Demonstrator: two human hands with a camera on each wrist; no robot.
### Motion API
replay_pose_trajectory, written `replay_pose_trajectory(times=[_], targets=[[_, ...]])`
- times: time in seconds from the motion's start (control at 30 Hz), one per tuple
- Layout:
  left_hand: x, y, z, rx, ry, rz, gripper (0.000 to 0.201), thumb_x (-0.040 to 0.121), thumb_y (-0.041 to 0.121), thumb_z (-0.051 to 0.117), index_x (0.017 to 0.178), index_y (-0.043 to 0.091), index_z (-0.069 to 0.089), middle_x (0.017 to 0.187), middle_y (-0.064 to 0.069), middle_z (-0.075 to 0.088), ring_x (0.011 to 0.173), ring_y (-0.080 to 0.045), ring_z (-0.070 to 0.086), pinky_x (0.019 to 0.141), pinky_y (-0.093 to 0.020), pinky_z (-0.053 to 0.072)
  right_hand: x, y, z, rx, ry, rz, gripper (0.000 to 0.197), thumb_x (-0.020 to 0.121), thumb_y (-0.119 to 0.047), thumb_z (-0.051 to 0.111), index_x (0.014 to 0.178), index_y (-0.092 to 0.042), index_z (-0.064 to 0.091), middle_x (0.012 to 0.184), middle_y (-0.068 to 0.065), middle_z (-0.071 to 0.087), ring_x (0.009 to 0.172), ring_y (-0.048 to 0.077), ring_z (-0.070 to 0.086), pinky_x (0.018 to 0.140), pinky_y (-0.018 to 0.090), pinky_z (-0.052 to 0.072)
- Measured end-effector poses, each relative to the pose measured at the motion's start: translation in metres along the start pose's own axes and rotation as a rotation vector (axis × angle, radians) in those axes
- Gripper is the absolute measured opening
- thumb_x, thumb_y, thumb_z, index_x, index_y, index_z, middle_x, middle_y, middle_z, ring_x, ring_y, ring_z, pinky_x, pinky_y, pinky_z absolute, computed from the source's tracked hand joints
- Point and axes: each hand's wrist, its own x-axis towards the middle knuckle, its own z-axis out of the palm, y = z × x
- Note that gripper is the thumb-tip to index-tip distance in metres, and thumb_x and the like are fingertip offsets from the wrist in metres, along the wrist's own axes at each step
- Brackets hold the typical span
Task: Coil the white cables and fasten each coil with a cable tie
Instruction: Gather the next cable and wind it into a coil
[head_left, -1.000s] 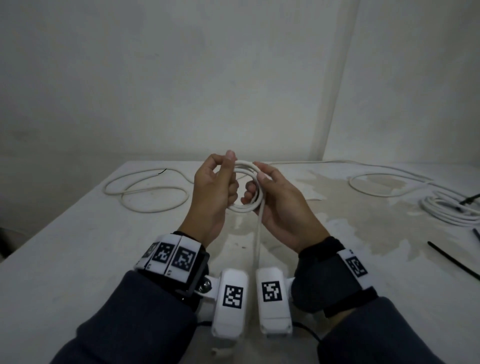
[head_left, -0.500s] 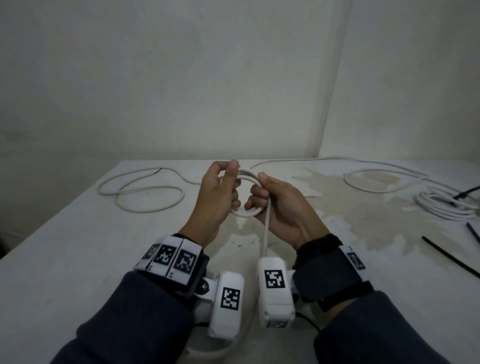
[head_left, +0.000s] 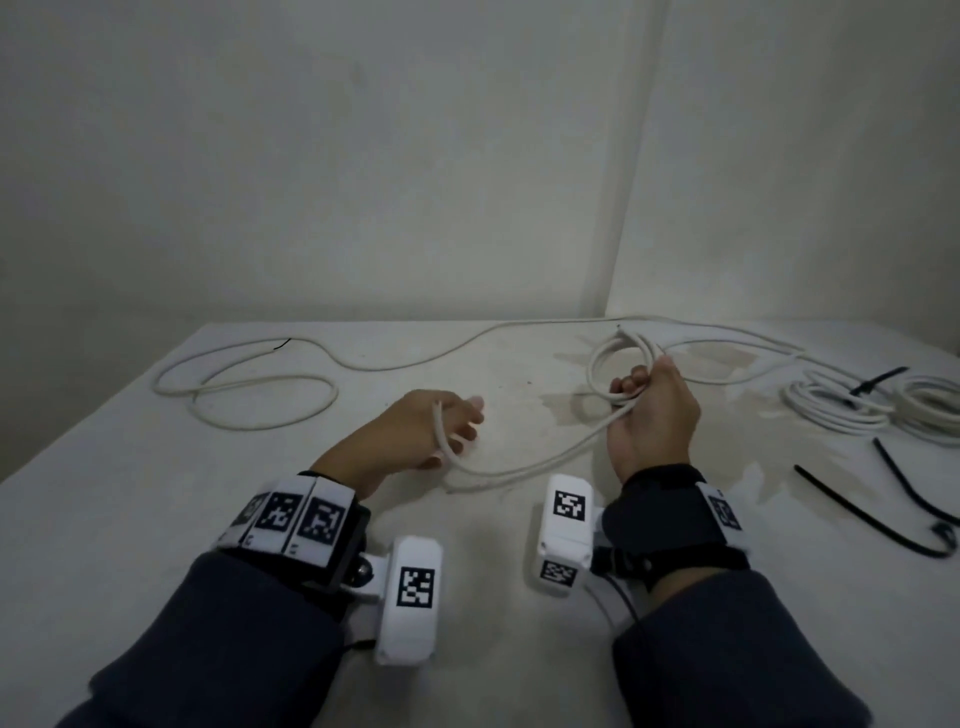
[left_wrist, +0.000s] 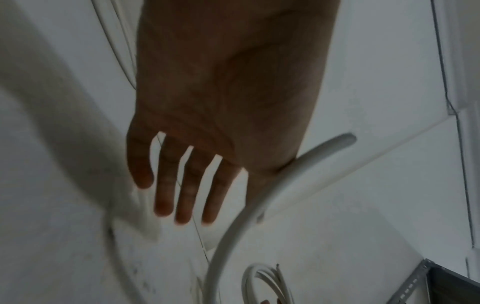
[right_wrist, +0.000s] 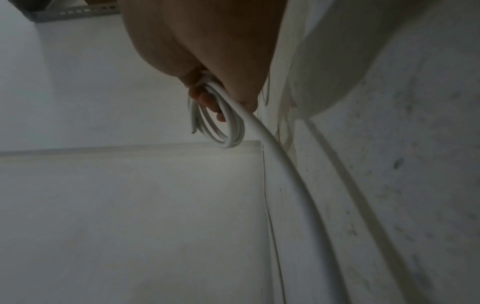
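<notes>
My right hand (head_left: 654, 410) grips a small coil of white cable (head_left: 596, 361) above the table's far right half. In the right wrist view the curled fingers (right_wrist: 207, 100) hold several turns of the coil (right_wrist: 228, 127). From the coil a free stretch of cable (head_left: 545, 460) sags to the table and curves up over my left hand (head_left: 457, 426). That hand hovers low with straight, spread fingers (left_wrist: 187, 195). The cable (left_wrist: 233, 222) passes its thumb side, and no finger curls round it. The thumb is hidden.
A loose white cable (head_left: 244, 395) snakes over the table's (head_left: 156, 519) far left and along the back edge. Two tied coils (head_left: 857, 410) lie at the far right, one with a black tie (head_left: 878, 382). Loose black cable ties (head_left: 883, 514) lie right of my right wrist.
The hands have parted. My left hand let go of the coil, moved left and down, and straightened its fingers. My right hand carried the coil to the right and farther away.
</notes>
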Motion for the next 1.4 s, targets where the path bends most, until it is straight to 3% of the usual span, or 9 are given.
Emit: replay_pose_trajectory(times=[0.1, 0.2, 0.27, 0.4, 0.63, 0.83, 1.0, 1.17, 1.4], targets=[[-0.003, -0.002, -0.002, -0.179, -0.023, -0.09, 0.018, 0.098, 0.003, 0.045, 0.105, 0.001, 0.061, 0.1, -0.019, 0.066, 0.076, -0.027, 0.066, 0.075, -0.037, 0.058, 0.0, 0.004, -0.001, 0.057, 0.06, 0.059, 0.024, 0.098, -0.009, 0.042, 0.076, -0.01, 0.051, 0.056, 0.001, 0.041, 0.038, 0.009, 0.037, 0.05, 0.024, 0.039], [-0.004, -0.006, -0.005, -0.326, -0.255, -0.077, 0.036, 0.089, -0.019, 0.042, 0.113, 0.001, 0.06, 0.113, -0.019, 0.065, 0.087, -0.03, 0.069, 0.08, -0.036, 0.059, 0.0, 0.008, -0.002, 0.117, 0.089, 0.128, 0.023, 0.1, -0.011, 0.042, 0.079, -0.009, 0.05, 0.057, 0.001, 0.042, 0.038, 0.009, 0.039, 0.051, 0.025, 0.041], [-0.005, -0.004, -0.003, -0.461, -0.313, 0.009, 0.031, 0.085, -0.01, 0.053, 0.113, 0.001, 0.06, 0.116, -0.017, 0.067, 0.097, -0.027, 0.068, 0.086, -0.03, 0.056, 0.0, 0.009, -0.003, 0.16, 0.094, 0.18, 0.022, 0.101, -0.014, 0.042, 0.081, -0.01, 0.048, 0.059, 0.001, 0.041, 0.041, 0.01, 0.039, 0.053, 0.025, 0.042], [0.0, 0.001, 0.005, -0.583, -0.098, 0.095, 0.019, 0.096, 0.016, 0.049, 0.105, 0.01, 0.064, 0.102, -0.007, 0.072, 0.092, -0.018, 0.069, 0.08, -0.026, 0.057, -0.007, 0.016, 0.004, 0.229, 0.021, 0.3, 0.023, 0.103, -0.017, 0.039, 0.082, -0.01, 0.047, 0.059, 0.0, 0.039, 0.046, 0.011, 0.036, 0.055, 0.023, 0.04], [0.009, 0.001, 0.005, -0.77, 0.28, 0.207, 0.023, 0.101, 0.017, 0.042, 0.102, 0.011, 0.064, 0.068, 0.003, 0.068, 0.065, -0.006, 0.065, 0.066, -0.02, 0.056, -0.032, 0.034, 0.016, 0.191, -0.208, 0.54, 0.025, 0.103, -0.019, 0.036, 0.08, -0.013, 0.043, 0.052, -0.002, 0.038, 0.038, 0.008, 0.032, 0.052, 0.022, 0.031], [0.01, 0.001, 0.005, -0.713, 0.422, 0.232, 0.024, 0.103, 0.017, 0.038, 0.104, 0.013, 0.062, 0.068, 0.002, 0.055, 0.065, -0.006, 0.056, 0.065, -0.018, 0.048, -0.047, 0.04, 0.023, 0.08, -0.378, 0.69, 0.027, 0.101, -0.018, 0.041, 0.074, -0.015, 0.037, 0.049, -0.005, 0.033, 0.036, 0.007, 0.027, 0.041, 0.019, 0.031], [0.01, 0.001, 0.008, -0.645, 0.373, 0.24, 0.028, 0.103, 0.015, 0.035, 0.1, 0.011, 0.062, 0.094, -0.01, 0.06, 0.089, -0.018, 0.059, 0.072, -0.027, 0.056, -0.048, 0.036, 0.022, -0.012, -0.505, 0.706, 0.027, 0.1, -0.019, 0.041, 0.074, -0.015, 0.04, 0.051, -0.006, 0.03, 0.038, 0.006, 0.025, 0.042, 0.019, 0.03], [0.006, 0.002, 0.007, -0.64, 0.246, 0.273, 0.03, 0.104, 0.013, 0.029, 0.109, 0.004, 0.058, 0.091, -0.011, 0.068, 0.067, -0.013, 0.07, 0.061, -0.024, 0.057, -0.051, 0.033, 0.024, -0.101, -0.554, 0.634, 0.028, 0.101, -0.017, 0.04, 0.073, -0.014, 0.043, 0.048, -0.006, 0.031, 0.037, 0.006, 0.025, 0.042, 0.018, 0.027], [0.008, 0.0, 0.005, -0.684, 0.134, 0.238, 0.031, 0.103, 0.016, 0.037, 0.119, 0.01, 0.062, 0.069, -0.004, 0.053, 0.049, -0.01, 0.048, 0.052, -0.023, 0.049, -0.054, 0.033, 0.025, -0.216, -0.609, 0.579, 0.029, 0.101, -0.014, 0.039, 0.072, -0.013, 0.043, 0.047, -0.005, 0.032, 0.037, 0.006, 0.025, 0.039, 0.018, 0.027]])
